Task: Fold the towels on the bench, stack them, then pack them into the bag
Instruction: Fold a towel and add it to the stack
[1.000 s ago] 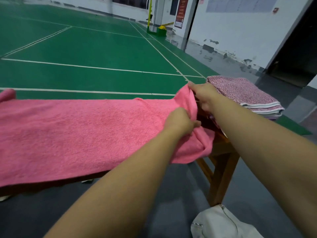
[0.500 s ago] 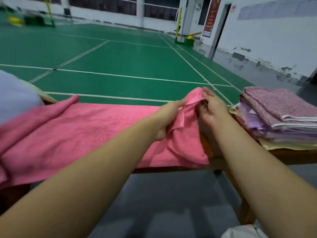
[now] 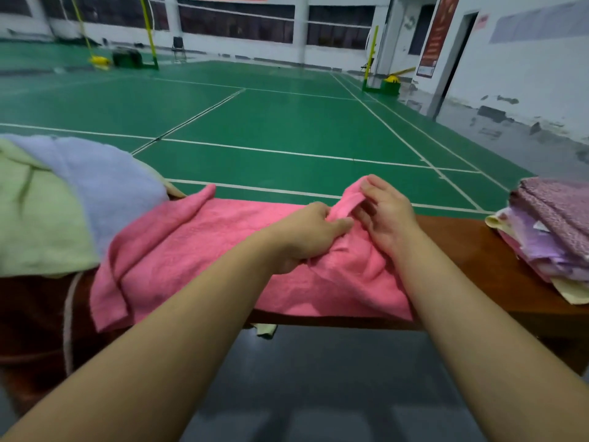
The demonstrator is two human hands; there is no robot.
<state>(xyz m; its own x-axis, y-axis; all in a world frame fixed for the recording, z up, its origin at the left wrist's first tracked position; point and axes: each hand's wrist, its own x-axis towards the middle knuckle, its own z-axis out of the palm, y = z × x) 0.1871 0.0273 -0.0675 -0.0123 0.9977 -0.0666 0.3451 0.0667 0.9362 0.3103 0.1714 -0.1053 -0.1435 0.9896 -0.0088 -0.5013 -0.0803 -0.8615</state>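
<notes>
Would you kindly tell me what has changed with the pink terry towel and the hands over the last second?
Both hands, left and right, carried the pink terry towel's right end leftward along the brown wooden bench, away from the folded towel stack. Both hands still grip it; the stack stayed put.

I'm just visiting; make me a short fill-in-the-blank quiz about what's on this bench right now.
1. Both hands, left hand and right hand, grip the ____ towel.
2. The folded stack sits at the bench's ____ end.
3. The pale blue towel lies unfolded at the ____ end.

Missing words: pink; right; left
</notes>
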